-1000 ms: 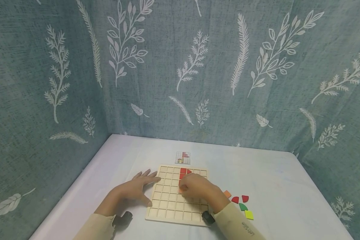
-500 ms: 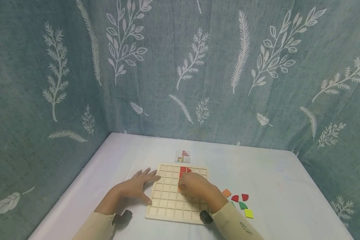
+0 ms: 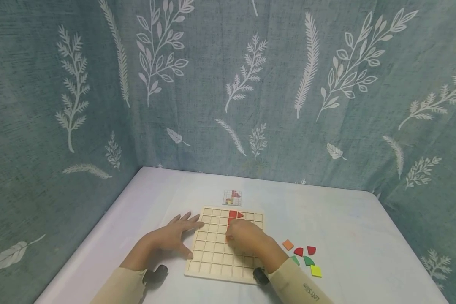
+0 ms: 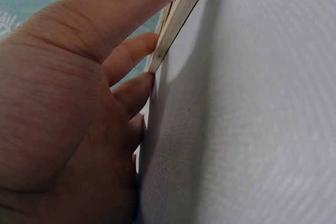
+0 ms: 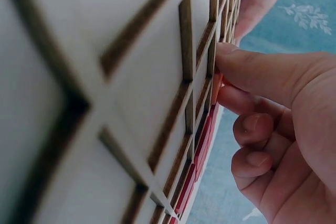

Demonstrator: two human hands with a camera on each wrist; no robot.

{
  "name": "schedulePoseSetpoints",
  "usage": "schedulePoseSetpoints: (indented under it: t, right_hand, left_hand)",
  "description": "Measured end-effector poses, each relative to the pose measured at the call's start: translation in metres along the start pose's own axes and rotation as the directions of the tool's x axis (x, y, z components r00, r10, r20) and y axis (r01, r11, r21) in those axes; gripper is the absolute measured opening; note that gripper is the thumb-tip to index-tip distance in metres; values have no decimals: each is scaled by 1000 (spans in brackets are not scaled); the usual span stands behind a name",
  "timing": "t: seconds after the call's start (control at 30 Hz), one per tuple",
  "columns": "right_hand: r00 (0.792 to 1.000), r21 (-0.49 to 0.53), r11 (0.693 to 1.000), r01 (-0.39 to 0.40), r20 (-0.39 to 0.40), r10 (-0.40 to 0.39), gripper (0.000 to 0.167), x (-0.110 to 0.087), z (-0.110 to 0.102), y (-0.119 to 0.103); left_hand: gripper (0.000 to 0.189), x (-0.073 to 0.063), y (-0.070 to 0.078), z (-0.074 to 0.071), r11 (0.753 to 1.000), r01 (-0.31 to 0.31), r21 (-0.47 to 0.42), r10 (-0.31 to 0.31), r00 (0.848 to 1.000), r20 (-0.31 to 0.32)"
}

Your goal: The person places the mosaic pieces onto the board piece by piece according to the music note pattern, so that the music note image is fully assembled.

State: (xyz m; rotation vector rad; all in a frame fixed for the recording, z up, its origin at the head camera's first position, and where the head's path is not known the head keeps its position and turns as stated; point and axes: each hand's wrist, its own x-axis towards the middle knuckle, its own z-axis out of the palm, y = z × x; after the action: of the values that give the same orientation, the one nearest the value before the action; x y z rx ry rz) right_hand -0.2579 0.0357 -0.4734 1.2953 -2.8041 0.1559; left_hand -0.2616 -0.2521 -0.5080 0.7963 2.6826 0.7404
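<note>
A wooden grid board point(image 3: 209, 257) lies on the white table. My right hand point(image 3: 247, 235) is over its middle, thumb and index finger pinching an orange tile point(image 5: 216, 87) at a cell. The hand hides part of the tile and the cells beneath it. Above it in the same column are red square tiles point(image 3: 233, 214), with a pointed red tile point(image 3: 240, 215) beside the top one. My left hand point(image 3: 170, 241) spreads its fingers along the board's left side; in the left wrist view, thumb and fingertips touch the board's edge point(image 4: 173, 27).
Behind the board lies a small pattern card point(image 3: 232, 197) printed with a coloured figure on a grid. Loose tiles sit right of the board: an orange square point(image 3: 287, 245), red quarter-rounds point(image 3: 298, 252), green pieces point(image 3: 308, 260) and a yellow square point(image 3: 316, 271). Patterned cloth point(image 3: 197, 105) hangs around the table.
My right hand has shifted very slightly over the same cell, still pinching the orange tile. A light green piece beside the right forearm has come into view. The left hand keeps its place.
</note>
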Motion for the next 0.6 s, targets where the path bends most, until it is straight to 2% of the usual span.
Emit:
schedulePoseSetpoints:
  t: [0.33,0.6]
  right_hand:
    - [1000,11,1000,8,2,-8,11,-2,-2,1]
    - [998,92,995,46,-50,-41,10,-10,-3,10]
  left_hand:
    - [106,2,1,0,1000,2,-3,-2,1000,-4]
    - [105,2,0,1,1000,-5,-4,5,1000,-1]
